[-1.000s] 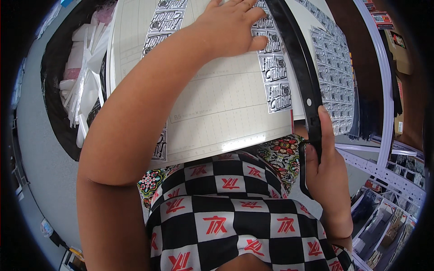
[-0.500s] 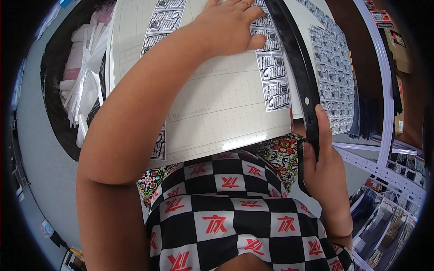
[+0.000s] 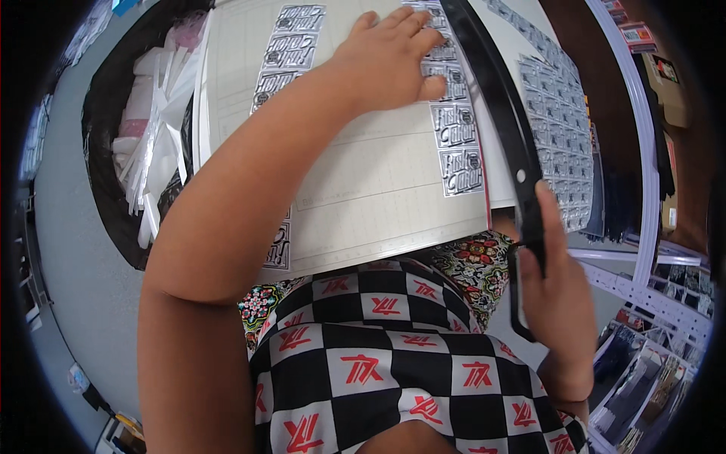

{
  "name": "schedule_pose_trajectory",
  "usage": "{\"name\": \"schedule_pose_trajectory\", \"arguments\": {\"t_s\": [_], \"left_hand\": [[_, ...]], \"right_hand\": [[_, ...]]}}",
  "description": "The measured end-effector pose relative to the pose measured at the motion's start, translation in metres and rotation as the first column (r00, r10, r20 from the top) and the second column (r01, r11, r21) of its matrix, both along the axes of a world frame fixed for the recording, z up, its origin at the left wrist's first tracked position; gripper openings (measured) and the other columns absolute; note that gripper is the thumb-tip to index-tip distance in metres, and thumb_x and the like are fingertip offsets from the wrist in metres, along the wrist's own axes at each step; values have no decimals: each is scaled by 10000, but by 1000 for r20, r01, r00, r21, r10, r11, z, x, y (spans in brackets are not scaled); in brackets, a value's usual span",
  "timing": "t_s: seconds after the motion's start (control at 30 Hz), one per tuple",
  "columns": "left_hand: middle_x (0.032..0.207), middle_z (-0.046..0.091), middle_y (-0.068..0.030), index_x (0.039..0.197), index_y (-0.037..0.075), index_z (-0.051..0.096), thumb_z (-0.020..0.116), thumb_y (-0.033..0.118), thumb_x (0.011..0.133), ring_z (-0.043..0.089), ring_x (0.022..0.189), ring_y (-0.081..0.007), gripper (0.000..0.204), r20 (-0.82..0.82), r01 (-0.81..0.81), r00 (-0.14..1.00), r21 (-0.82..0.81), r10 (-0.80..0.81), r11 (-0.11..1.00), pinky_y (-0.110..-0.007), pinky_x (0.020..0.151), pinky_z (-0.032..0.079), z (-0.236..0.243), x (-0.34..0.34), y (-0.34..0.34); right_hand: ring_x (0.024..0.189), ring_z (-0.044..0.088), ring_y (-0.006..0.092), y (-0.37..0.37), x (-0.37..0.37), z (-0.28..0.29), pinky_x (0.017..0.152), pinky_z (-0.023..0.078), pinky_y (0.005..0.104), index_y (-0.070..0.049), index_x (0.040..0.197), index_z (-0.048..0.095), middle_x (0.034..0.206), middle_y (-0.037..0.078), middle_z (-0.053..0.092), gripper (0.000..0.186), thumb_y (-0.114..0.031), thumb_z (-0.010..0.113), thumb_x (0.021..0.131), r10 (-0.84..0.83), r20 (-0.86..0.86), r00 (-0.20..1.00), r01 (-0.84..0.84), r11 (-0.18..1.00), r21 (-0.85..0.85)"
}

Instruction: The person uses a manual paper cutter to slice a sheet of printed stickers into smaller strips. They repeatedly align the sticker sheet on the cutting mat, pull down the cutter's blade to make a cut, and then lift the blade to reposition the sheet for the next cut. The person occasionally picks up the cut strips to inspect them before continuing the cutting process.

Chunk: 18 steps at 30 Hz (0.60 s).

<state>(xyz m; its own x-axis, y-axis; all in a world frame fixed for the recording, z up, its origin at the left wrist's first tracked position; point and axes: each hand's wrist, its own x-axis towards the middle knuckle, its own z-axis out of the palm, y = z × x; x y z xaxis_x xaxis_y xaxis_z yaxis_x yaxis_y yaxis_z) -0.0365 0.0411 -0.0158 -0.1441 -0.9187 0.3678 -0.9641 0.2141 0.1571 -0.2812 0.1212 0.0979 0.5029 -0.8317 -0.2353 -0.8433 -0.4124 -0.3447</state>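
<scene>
A paper cutter with a cream, ruled board (image 3: 378, 166) lies in front of me, its near edge close to my body. My left hand (image 3: 397, 60) rests flat with spread fingers on the board, the fingertips and thumb on a strip of black-and-white stickers (image 3: 457, 147) along the cutting edge. Closed around the looped handle of the cutter's long black arm (image 3: 503, 106) is my right hand (image 3: 560, 295), slightly blurred. Another sticker strip (image 3: 291, 45) lies on the board's left part, partly hidden under my left forearm. Right of the arm are sheets of similar stickers (image 3: 560, 129).
Left of the cutter stands a black bag-lined bin (image 3: 102, 151) holding white offcut strips (image 3: 155, 136). A pale metal rack post (image 3: 643, 144) rises on the right, with cardboard boxes (image 3: 665, 91) beyond it. Lower right, a rack holds filled compartments (image 3: 643, 378).
The cutter's arm and my right hand have shifted slightly right and down in the picture. The board and bin also appear a little further right. My left hand stays pressed on the strip.
</scene>
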Motion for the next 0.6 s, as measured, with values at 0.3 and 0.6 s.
{"name": "schedule_pose_trajectory", "arguments": {"t_s": [0.3,0.6], "left_hand": [[1194,451,-113,1112,118,527,628,408,694,370,1157,-302,519,-163,57,985,-26,-61,998,-433,973,275,5,-1,-2],[1109,509,-144,1087,76,546,555,449,791,445,1085,-298,477,-542,59,837,-37,-70,998,-359,948,315,49,17,-2]], "right_hand": [[690,603,186,-76,-40,-34,601,473,279,-47,1206,412,856,111,588,427,-303,470,868,-164,364,917,112,981,161],[720,525,88,-53,-35,-123,637,440,242,-17,1046,488,791,49,553,298,-179,589,817,-414,453,790,340,910,238]]}}
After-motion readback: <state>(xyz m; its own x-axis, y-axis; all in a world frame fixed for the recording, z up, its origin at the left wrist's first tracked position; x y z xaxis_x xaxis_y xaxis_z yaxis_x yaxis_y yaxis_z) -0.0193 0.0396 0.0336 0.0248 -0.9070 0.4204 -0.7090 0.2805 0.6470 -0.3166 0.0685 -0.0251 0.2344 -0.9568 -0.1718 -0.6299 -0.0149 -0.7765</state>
